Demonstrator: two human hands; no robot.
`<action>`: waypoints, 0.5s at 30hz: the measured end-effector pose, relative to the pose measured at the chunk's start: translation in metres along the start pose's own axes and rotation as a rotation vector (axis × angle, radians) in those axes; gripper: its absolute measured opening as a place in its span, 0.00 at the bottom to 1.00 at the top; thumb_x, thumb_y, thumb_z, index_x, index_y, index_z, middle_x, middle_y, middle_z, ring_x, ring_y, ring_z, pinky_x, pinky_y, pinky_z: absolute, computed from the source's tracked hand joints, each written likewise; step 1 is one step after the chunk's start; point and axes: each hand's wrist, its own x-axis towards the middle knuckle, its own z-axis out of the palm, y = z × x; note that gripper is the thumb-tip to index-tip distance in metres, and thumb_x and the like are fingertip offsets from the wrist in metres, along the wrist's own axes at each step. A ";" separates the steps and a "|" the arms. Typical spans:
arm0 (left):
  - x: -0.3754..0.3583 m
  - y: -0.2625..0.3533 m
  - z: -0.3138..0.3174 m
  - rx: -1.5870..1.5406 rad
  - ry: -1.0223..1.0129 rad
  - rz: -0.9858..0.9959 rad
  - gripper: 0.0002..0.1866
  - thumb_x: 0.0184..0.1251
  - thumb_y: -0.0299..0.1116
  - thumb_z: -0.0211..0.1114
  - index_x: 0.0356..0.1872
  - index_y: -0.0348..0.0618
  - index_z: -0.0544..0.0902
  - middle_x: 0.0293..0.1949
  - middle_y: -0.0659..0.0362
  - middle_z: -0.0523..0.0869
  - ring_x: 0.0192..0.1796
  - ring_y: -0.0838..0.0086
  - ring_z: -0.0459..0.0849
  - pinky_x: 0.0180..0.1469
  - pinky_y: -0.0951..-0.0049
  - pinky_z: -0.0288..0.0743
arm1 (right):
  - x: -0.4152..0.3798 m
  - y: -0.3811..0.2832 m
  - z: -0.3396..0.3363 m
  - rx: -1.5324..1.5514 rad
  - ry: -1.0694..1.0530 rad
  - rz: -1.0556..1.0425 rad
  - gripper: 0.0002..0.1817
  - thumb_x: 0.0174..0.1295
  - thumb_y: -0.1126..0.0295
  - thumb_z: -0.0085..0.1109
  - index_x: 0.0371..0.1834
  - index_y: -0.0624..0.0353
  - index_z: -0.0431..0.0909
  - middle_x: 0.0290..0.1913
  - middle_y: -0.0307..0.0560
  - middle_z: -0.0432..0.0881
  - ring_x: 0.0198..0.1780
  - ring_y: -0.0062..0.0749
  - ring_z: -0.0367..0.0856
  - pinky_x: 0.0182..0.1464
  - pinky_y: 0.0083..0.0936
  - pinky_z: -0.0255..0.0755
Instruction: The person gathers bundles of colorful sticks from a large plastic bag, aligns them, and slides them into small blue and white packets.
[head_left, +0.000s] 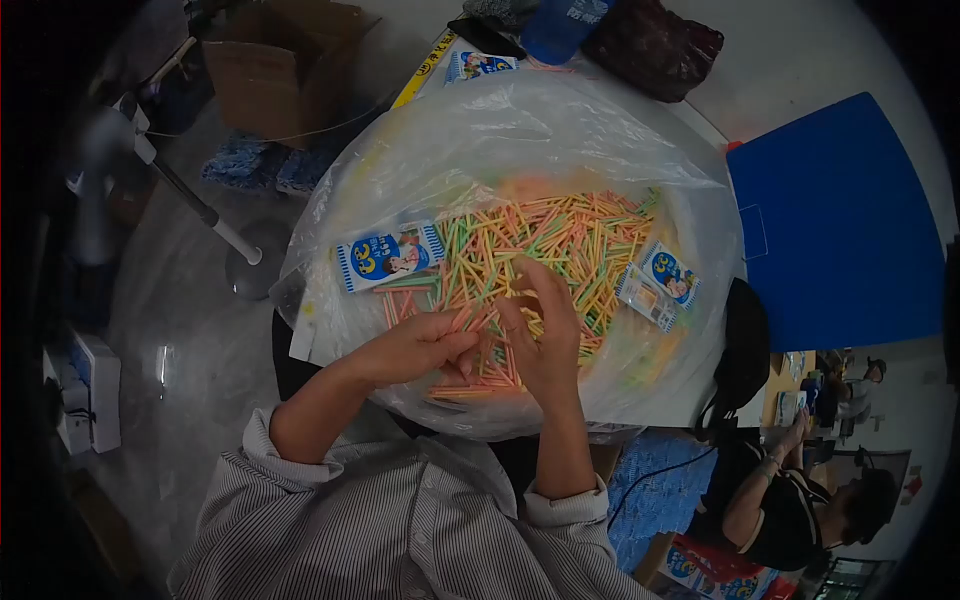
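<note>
A big heap of thin pink, yellow, orange and green sticks lies in a wide, clear plastic bag that is spread open on the table. At the heap's near side, my left hand is closed round a few pink sticks. Close beside it on the right, my right hand hovers over the heap with thumb and fingers curved and apart; nothing shows between them. One blue-and-white printed packet rests on the heap's left edge. Two smaller packets lie at its right edge.
Beyond the bag are a blue container, a dark plastic bundle and another packet. A blue panel stands at the right. A cardboard box and a metal stand are left. Another person sits lower right.
</note>
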 end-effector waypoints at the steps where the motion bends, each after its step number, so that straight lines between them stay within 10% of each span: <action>1: 0.002 0.000 0.003 0.035 -0.002 -0.014 0.12 0.66 0.39 0.46 0.39 0.41 0.72 0.32 0.61 0.76 0.36 0.80 0.76 0.41 0.77 0.74 | 0.003 0.003 0.002 0.012 0.011 -0.164 0.16 0.58 0.72 0.50 0.51 0.59 0.68 0.48 0.48 0.72 0.42 0.28 0.74 0.37 0.21 0.70; 6: 0.001 -0.008 0.001 -0.347 0.053 0.025 0.12 0.67 0.37 0.46 0.40 0.39 0.71 0.31 0.61 0.77 0.36 0.78 0.77 0.41 0.77 0.74 | 0.004 -0.004 0.007 0.132 -0.240 -0.132 0.11 0.57 0.73 0.52 0.42 0.64 0.72 0.38 0.46 0.76 0.39 0.25 0.75 0.31 0.20 0.69; 11: 0.003 -0.005 0.004 -0.678 0.295 0.099 0.10 0.66 0.33 0.46 0.43 0.39 0.70 0.38 0.56 0.76 0.43 0.69 0.77 0.46 0.72 0.74 | 0.033 0.013 0.017 -0.529 0.211 -0.235 0.10 0.52 0.70 0.56 0.35 0.63 0.75 0.32 0.50 0.76 0.35 0.41 0.76 0.36 0.30 0.69; 15: 0.003 -0.011 -0.001 -0.727 0.314 0.171 0.11 0.66 0.31 0.46 0.44 0.38 0.70 0.37 0.56 0.77 0.43 0.68 0.78 0.47 0.70 0.74 | 0.038 0.012 0.024 -0.764 0.148 -0.169 0.10 0.49 0.70 0.58 0.33 0.63 0.75 0.29 0.51 0.76 0.33 0.44 0.74 0.34 0.34 0.69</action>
